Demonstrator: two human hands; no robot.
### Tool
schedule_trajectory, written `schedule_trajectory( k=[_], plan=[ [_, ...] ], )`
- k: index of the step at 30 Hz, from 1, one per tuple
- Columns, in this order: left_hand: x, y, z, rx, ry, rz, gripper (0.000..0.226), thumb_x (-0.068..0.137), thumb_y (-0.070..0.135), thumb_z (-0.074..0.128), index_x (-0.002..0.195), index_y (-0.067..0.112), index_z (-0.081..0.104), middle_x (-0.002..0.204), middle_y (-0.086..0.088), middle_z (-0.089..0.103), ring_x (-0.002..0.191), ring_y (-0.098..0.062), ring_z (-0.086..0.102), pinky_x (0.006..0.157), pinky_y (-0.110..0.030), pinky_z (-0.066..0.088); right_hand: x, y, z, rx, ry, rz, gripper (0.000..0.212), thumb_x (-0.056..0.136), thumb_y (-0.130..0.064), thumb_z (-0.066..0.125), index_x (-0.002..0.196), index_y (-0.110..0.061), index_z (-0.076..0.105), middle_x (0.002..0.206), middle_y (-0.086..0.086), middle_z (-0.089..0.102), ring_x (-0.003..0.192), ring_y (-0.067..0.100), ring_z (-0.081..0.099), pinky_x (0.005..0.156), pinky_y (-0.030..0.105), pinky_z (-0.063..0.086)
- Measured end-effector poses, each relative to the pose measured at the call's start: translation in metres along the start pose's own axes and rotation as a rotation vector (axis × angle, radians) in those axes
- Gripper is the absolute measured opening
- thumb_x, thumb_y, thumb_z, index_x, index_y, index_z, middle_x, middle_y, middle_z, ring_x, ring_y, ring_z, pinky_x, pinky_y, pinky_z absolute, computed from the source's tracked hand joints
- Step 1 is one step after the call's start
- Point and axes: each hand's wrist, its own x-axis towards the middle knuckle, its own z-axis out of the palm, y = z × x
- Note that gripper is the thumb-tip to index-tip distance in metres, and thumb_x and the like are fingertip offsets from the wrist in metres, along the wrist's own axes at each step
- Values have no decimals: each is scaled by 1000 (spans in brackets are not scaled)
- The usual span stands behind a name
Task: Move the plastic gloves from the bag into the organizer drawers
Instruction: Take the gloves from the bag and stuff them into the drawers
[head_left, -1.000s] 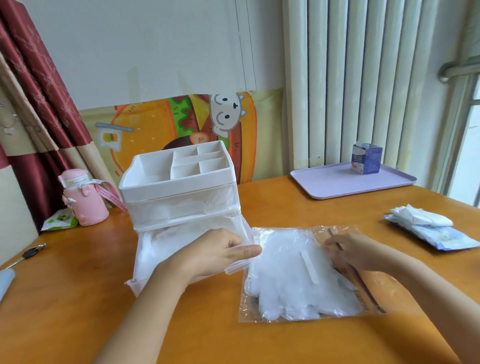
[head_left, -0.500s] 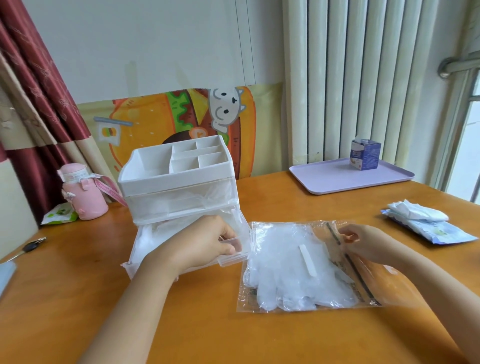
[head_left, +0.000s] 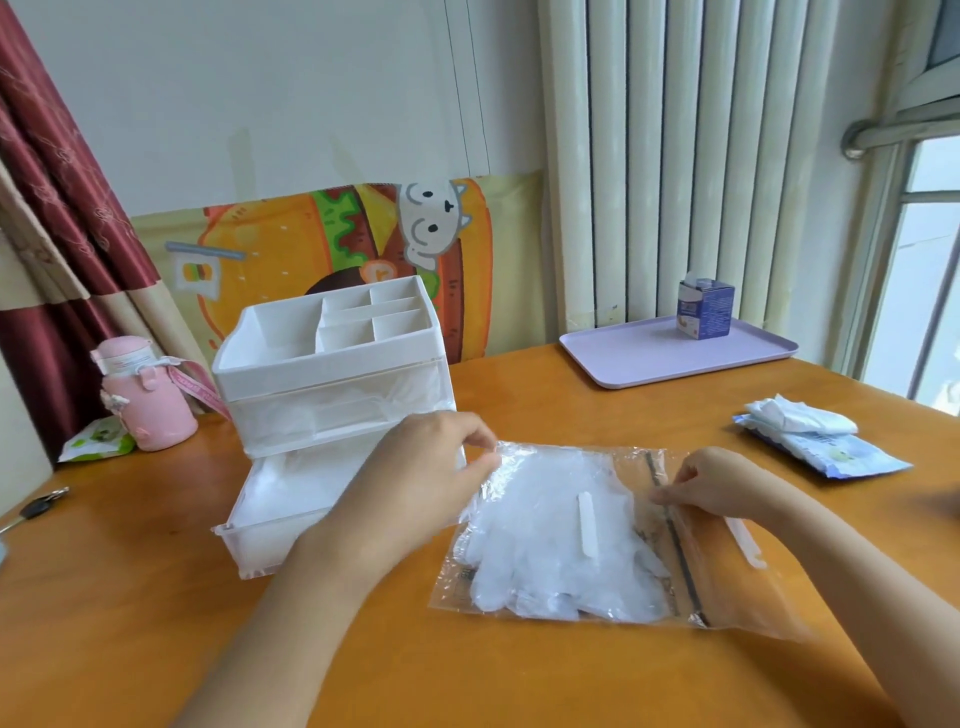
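R hand (head_left: 722, 488) pinches bag (head_left: 737, 587); drawer (head_left: 270, 525) open

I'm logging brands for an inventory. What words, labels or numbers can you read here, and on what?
None can be read.
Small carton on the lilac tray: print blurred.
Pink bottle: cap label blurred.
Wipes pack: print blurred.
Plastic bag: corner print too small.
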Motion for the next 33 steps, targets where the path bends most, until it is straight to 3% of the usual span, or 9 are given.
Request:
schedule_trajectory(
  k=[3, 6, 11, 13, 18, 22, 28, 31, 33],
  plan=[
    [5, 27, 30, -204, -82, 150, 22, 97, 29, 53, 114, 25, 67, 116, 15, 63, 99, 7, 51, 84, 0, 34, 2, 2, 2, 16, 2, -46, 37, 83, -38, 69, 96, -3, 72, 82, 6, 64, 69, 15, 51, 57, 25, 38],
    [19, 29, 77, -174, -299, 138, 40, 100, 32, 47, 138, 23, 49, 144, 11, 46, 126, 2, 40, 101, -5, 24, 3, -3, 3, 137, -9, -77, 17, 90, -19, 58, 93, -5, 68, 86, 8, 68, 74, 18, 58, 64, 26, 47],
    [32, 16, 134, 72, -570, -105, 86, 91, 63, 44, 155, 23, 2, 162, -3, -8, 148, -26, -12, 119, -46, -5, -3, -6, -10, 1160, -267, -59, 16, 100, -7, 44, 100, 0, 58, 105, 16, 70, 90, 24, 68, 68, 29, 55],
    [30, 8, 145, 115, -606, -171, 97, 84, 76, 36, 154, 25, -6, 160, -3, -17, 145, -30, -21, 117, -53, -10, -5, -5, -13, 1286, -406, -75, 20, 99, 1, 39, 91, -1, 58, 110, 17, 70, 98, 29, 67, 75, 35, 57],
    [27, 1, 158, 126, -567, -163, 93, 81, 81, 23, 153, 31, -9, 160, 1, -19, 145, -26, -23, 116, -52, -14, 4, 0, 4, 339, -105, -261, 37, 83, 10, 42, 107, -7, 65, 111, 6, 65, 89, 25, 67, 73, 35, 59],
    [26, -1, 160, 124, -553, -160, 88, 84, 79, 20, 153, 32, -8, 159, 3, -19, 145, -24, -22, 116, -51, -15, 7, -1, 16, 7, -95, -412, 64, 87, 10, 33, 136, -28, 47, 128, 2, 46, 91, 16, 55, 67, 19, 45],
    [28, -6, 160, 19, -427, -210, 71, 94, 65, 14, 155, 28, 7, 162, 6, -4, 148, -13, -11, 116, -43, -16, 15, 1, 24, 88, 65, -383, 41, 81, 8, 38, 100, -9, 69, 101, 6, 69, 85, 20, 64, 73, 29, 55],
    [28, -9, 158, -12, -390, -229, 70, 94, 64, 12, 155, 28, 8, 162, 7, -3, 148, -10, -9, 115, -41, -17, 6, -3, 20, 68, 64, -406, 28, 87, 7, 42, 104, 4, 64, 96, 14, 67, 78, 22, 61, 60, 25, 46],
    [28, -9, 158, -11, -372, -230, 70, 95, 63, 12, 155, 28, 7, 162, 7, -3, 148, -10, -9, 115, -41, -17, 6, -4, 22, 66, 63, -394, 28, 90, 3, 44, 113, 6, 60, 107, 17, 64, 90, 26, 60, 73, 30, 50]
  ],
)
